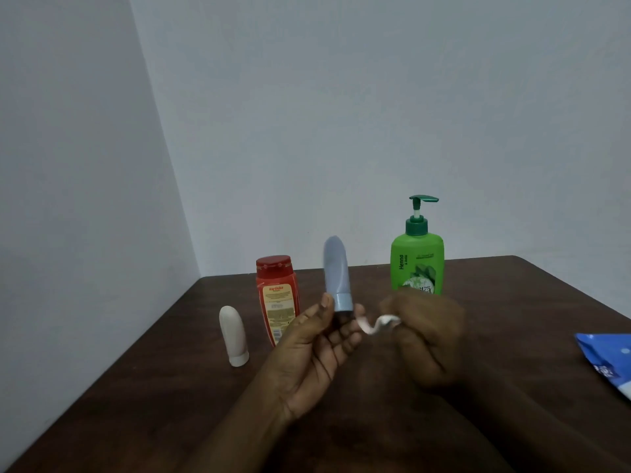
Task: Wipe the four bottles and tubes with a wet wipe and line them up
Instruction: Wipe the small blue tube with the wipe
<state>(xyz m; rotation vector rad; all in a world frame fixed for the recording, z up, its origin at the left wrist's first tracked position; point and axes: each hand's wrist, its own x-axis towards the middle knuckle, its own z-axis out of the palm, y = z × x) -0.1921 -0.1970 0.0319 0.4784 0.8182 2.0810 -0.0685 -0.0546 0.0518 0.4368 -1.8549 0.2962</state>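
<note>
Currently holding a grey-blue tube (336,271) upright, cap end down, in the left hand (317,339), thumb and fingers pinching it around the cap, raised above the middle of the dark wooden table (136,370). Clutching a twisted white wet wipe (379,324) in the right hand (426,339), fingers curled round it, just right of the tube's cap. Blurred at that spot, so impossible to tell about contact between wipe and tube.

Standing on the table at the left, a white tube (234,336), cap down, well apart from the hands. Just right of it and a little farther back, a red bottle (275,298) with a red cap, partly hidden behind the left hand. Far right of centre, a green pump bottle (417,264), upright, base hidden behind the right hand. Lying flat at the right edge, a blue packet (607,363), cut off by the frame.
</note>
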